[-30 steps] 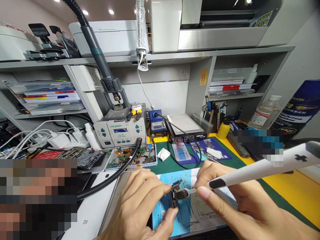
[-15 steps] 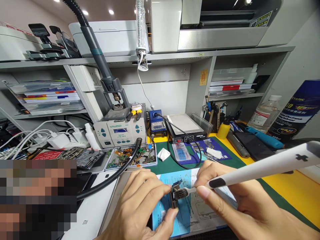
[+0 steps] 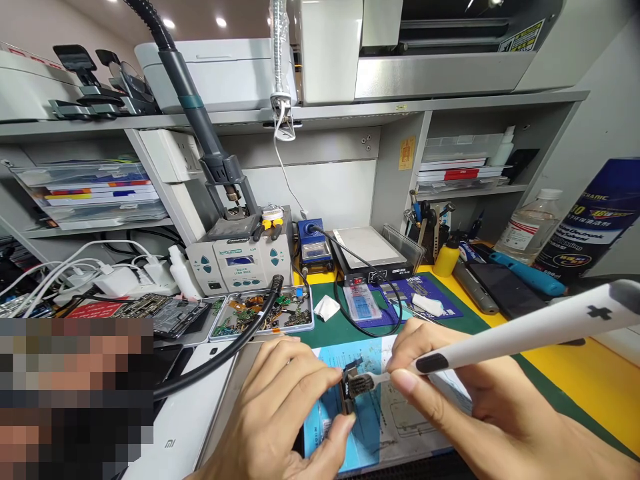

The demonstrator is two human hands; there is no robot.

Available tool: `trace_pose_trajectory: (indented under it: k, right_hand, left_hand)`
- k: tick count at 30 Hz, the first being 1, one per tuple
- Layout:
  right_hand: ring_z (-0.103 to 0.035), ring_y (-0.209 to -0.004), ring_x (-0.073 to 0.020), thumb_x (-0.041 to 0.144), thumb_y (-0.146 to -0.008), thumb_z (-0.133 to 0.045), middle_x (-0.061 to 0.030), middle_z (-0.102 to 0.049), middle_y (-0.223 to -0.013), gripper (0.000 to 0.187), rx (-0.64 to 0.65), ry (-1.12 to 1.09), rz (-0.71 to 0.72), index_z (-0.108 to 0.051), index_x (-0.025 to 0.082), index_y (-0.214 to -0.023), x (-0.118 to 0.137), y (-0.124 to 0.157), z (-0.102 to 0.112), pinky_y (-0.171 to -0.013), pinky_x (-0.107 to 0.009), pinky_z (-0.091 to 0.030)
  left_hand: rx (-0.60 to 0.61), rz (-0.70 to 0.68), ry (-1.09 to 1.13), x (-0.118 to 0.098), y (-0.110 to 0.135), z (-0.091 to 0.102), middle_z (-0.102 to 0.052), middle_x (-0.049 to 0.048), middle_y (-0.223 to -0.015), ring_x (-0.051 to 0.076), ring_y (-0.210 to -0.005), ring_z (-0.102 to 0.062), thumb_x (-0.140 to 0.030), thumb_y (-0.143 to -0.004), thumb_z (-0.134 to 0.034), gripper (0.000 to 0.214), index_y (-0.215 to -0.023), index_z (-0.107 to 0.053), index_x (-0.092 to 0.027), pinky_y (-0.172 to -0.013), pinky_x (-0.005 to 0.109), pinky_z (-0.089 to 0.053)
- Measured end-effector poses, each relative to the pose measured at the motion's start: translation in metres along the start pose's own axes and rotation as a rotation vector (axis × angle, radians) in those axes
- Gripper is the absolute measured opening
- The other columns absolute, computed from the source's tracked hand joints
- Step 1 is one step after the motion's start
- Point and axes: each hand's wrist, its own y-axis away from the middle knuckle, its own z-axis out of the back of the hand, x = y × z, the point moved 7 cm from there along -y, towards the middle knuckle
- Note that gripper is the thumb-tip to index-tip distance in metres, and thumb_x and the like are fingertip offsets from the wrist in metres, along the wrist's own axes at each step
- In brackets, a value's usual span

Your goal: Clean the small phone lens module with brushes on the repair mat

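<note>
The tabletop (image 3: 575,377) carries a printed sheet (image 3: 367,443), perhaps for protection. Above it, the right hand (image 3: 467,407) has its grip closed on a brush (image 3: 525,337) near the bristles, seemingly for control. The left hand (image 3: 277,413) has its grip only as wide as the small dark part (image 3: 346,393), pinched between thumb and fingers, probably for steadiness. I count one sheet, two hands, one brush, one part.

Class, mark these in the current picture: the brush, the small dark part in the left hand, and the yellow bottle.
Brush (image 3: 503,338): head view, on its white handle.
Small dark part (image 3: 346,393): head view, on its dark body.
Yellow bottle (image 3: 447,259): head view, on its side.
</note>
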Motion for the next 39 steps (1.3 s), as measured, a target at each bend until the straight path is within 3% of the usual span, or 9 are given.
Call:
trace_pose_trajectory:
  k: [13,26,31,39]
  right_hand:
    - [-0.048,-0.06,-0.0126,0.014,-0.098,-0.049,0.0021,-0.05,-0.074,0.012,0.004,0.012,0.024,-0.053,0.023,-0.091,0.003,-0.001,0.0,-0.054,-0.023,-0.046]
    - [-0.059,-0.079,-0.0192,0.019,-0.099,-0.053,-0.0023,-0.058,-0.084,0.008,-0.06,-0.04,0.029,-0.057,0.023,-0.094,-0.009,0.007,-0.002,-0.069,-0.03,-0.049]
    - [-0.059,-0.077,-0.0195,0.022,-0.1,-0.052,-0.0028,-0.058,-0.083,0.012,-0.008,-0.032,-0.044,-0.058,0.023,-0.09,-0.016,0.01,-0.005,-0.064,-0.029,-0.049]
    - [-0.057,-0.077,-0.0178,0.018,-0.099,-0.053,-0.0016,-0.058,-0.084,0.011,-0.004,-0.078,0.024,-0.056,0.023,-0.089,-0.016,0.007,-0.005,-0.068,-0.029,-0.049]
  left_hand:
    - [0.009,-0.005,-0.009,0.001,0.0,-0.001,-0.07,0.0082,-0.088,0.024,-0.085,-0.058,-0.007,-0.075,-0.072,0.026,-0.1,-0.066,-0.013,-0.079,0.045,-0.049]
    - [-0.03,-0.025,-0.018,-0.005,-0.005,0.004,-0.069,0.0098,-0.084,0.023,-0.081,-0.058,-0.006,-0.075,-0.069,0.026,-0.1,-0.066,-0.012,-0.075,0.043,-0.049]
    - [-0.052,-0.012,-0.012,-0.003,-0.003,0.005,-0.069,0.0095,-0.084,0.023,-0.081,-0.058,-0.009,-0.075,-0.071,0.026,-0.1,-0.066,-0.012,-0.075,0.044,-0.05]
    - [-0.047,0.002,-0.016,-0.004,0.0,0.004,-0.068,0.0088,-0.082,0.022,-0.08,-0.056,-0.01,-0.075,-0.071,0.021,-0.096,-0.065,-0.011,-0.076,0.044,-0.048]
